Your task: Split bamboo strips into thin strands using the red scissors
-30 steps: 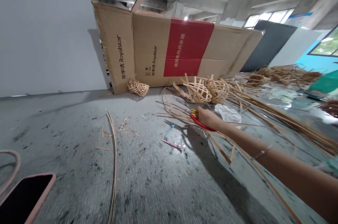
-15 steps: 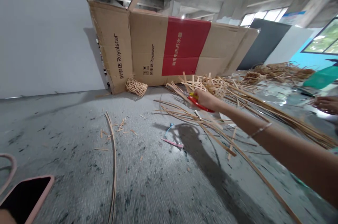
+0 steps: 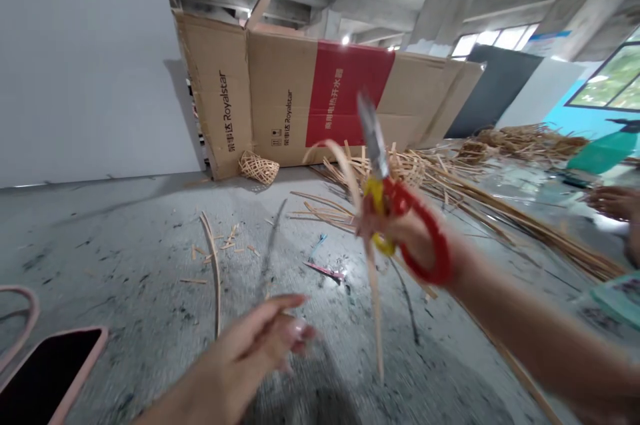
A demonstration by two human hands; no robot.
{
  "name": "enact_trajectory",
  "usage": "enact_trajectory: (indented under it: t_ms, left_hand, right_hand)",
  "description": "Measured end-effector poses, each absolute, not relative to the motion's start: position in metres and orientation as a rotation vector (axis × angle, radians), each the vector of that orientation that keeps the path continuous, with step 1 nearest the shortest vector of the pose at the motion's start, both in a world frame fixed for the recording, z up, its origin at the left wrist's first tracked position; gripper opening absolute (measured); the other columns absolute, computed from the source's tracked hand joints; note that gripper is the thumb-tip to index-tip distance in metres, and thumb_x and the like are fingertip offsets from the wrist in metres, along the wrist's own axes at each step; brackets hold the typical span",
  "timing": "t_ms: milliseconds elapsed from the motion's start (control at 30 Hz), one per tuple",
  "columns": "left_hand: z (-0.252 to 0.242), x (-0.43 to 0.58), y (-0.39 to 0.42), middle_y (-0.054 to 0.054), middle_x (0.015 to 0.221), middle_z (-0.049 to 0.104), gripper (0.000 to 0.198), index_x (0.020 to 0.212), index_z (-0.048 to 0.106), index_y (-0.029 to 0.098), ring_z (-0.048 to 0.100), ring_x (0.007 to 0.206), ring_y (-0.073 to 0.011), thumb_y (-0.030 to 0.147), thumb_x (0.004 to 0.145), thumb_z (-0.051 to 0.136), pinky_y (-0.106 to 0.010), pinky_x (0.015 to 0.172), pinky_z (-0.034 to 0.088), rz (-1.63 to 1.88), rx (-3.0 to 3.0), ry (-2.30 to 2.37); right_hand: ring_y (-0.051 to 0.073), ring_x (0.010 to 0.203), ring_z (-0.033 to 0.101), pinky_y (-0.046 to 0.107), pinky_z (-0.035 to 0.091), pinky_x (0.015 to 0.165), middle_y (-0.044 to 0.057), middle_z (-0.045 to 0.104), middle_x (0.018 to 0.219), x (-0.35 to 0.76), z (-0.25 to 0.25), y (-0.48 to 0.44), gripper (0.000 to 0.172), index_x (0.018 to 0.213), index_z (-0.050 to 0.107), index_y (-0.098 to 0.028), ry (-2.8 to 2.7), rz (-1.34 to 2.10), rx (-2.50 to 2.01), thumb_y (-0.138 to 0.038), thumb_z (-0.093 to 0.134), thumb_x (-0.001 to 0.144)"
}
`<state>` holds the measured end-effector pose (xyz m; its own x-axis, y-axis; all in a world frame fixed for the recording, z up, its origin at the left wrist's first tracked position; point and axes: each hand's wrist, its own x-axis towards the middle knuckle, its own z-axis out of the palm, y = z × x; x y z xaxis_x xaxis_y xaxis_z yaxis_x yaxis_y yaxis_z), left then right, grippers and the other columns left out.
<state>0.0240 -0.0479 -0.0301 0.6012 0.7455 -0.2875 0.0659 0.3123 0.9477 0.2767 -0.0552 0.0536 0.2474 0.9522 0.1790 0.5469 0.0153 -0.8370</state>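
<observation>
Right hand (image 3: 415, 238) is pinching red-and-yellow scissors (image 3: 383, 191) together with a curved bamboo strip (image 3: 373, 298), grip pressed closed, probably so one hand carries both; left hand (image 3: 260, 338) is hanging blurred, loosely spread, empty, above the concrete floor (image 3: 150, 258)

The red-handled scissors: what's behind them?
Behind the red-and-yellow scissors lie loose bamboo strips and a tan cardboard sheet with a red panel; whatever the right hand covers cannot be seen.

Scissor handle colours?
The scissors have a red handle and a yellow handle, clearest in the head view, in the right hand.
</observation>
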Motion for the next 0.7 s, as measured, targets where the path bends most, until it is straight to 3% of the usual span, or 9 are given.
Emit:
enact_trajectory:
  t_ms: [67,133,267,433,533,600,700]
  left_hand:
    - [-0.038,0.043,-0.053,-0.012,0.107,0.075,0.063,0.114,0.066,0.019,0.071,0.092,-0.0249,0.064,0.07,0.068,-0.034,0.078,0.055,0.4,1.04,0.81]
    - [-0.044,0.051,-0.05,-0.016,0.116,0.071,0.066,0.122,0.059,0.014,0.071,0.095,-0.025,0.066,0.08,0.056,-0.036,0.085,0.054,0.434,0.862,0.835]
    - [-0.046,0.048,-0.033,-0.017,0.131,0.063,0.051,0.127,0.052,0.014,0.07,0.098,-0.0219,0.052,0.094,0.042,-0.032,0.081,0.055,0.582,0.735,0.845]
    - [-0.048,0.043,-0.018,-0.012,0.102,0.076,0.027,0.112,0.063,0.017,0.073,0.076,-0.0168,0.034,0.092,0.054,-0.025,0.067,0.056,0.668,0.893,0.979]
    - [-0.055,0.037,-0.005,-0.008,0.08,0.076,0.019,0.106,0.063,0.015,0.07,0.057,-0.014,0.023,0.09,0.058,-0.022,0.054,0.053,0.713,0.959,1.086]
    - [-0.061,0.03,0.006,-0.007,0.073,0.074,0.014,0.101,0.062,0.014,0.069,0.053,-0.0138,0.02,0.089,0.059,-0.02,0.049,0.051,0.735,0.986,1.151]
    - [-0.068,0.02,0.02,-0.007,0.066,0.072,0.011,0.093,0.059,0.013,0.07,0.052,-0.0167,0.019,0.086,0.063,-0.022,0.047,0.05,0.714,1.038,1.204]
  right_hand:
    - [0.013,0.051,0.051,0.024,0.042,0.044,-0.005,0.052,0.058,0.25,0.017,-0.078,0.02,0.069,0.046,-0.023,-1.349,0.825,-1.623,-0.028,0.065,0.069]
    - [0.012,0.048,0.049,0.023,0.04,0.041,-0.007,0.048,0.057,0.23,-0.015,-0.095,0.026,0.069,0.044,-0.024,-1.269,1.036,-1.619,-0.03,0.068,0.062]
    - [0.009,0.045,0.045,0.022,0.042,0.042,-0.01,0.049,0.056,0.211,-0.059,-0.113,0.036,0.069,0.042,-0.025,-1.193,1.371,-1.581,-0.022,0.073,0.051]
    - [0.008,0.045,0.046,0.018,0.037,0.042,-0.011,0.054,0.055,0.202,-0.077,-0.117,0.041,0.067,0.046,-0.023,-1.158,1.611,-1.501,-0.008,0.078,0.046]
    - [0.01,0.048,0.051,0.021,0.044,0.046,-0.01,0.056,0.06,0.199,-0.075,-0.118,0.046,0.068,0.044,-0.024,-1.08,1.643,-1.427,-0.02,0.085,0.046]
    - [0.013,0.052,0.057,0.026,0.049,0.053,-0.007,0.057,0.066,0.199,-0.071,-0.12,0.047,0.071,0.045,-0.024,-1.026,1.659,-1.368,-0.034,0.086,0.05]
    - [0.017,0.058,0.061,0.029,0.051,0.06,-0.005,0.057,0.064,0.204,-0.067,-0.123,0.04,0.075,0.051,-0.024,-0.997,1.638,-1.327,-0.042,0.083,0.06]
